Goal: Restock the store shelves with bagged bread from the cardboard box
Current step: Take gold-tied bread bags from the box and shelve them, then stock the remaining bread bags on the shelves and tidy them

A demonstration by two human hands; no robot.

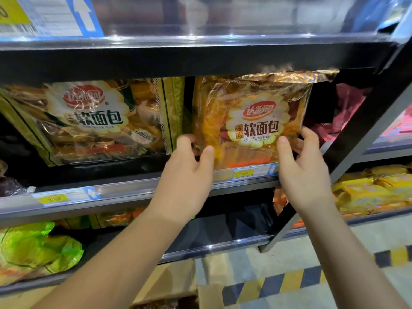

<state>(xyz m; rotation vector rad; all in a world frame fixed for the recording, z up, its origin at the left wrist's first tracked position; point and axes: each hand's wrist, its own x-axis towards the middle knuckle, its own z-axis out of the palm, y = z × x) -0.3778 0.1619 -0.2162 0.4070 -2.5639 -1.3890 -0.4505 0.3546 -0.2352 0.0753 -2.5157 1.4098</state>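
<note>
Bread bag [252, 103]: upright at the front of the middle shelf, its base just behind the price rail [133, 188], held at both lower edges.
Left hand [189, 172]: grip closed on the bag's lower left edge, thumb on the front face, fingers tucked behind.
Right hand [305, 172]: grip closed on the lower right edge, thumb in front, fingers wrapped round the side.
Risk, top seal: the bag's crimped top is bent against the underside of the upper shelf [200, 59]. Pushing it deeper may fold or snag the seal.
Risk, tipping: it is tall and soft. Let go before it leans on something and I'd expect it to slump forward over the rail.
Risk, squeeze: a hard pinch at the edges could crush the bread inside.
Risk, neighbours: the matching bag [89, 121] to the left leans. A sideways nudge may knock it further.
Hidden, behind: can't tell whether anything stands behind the held bag.
Hidden, fingers: most fingers of both hands are out of sight behind the bag.
Cut off: cardboard box [176, 284] is only partly in view at the bottom, its contents unclear.
Hard to read: the dark red packet [347, 108] to the right, in shadow.
</note>
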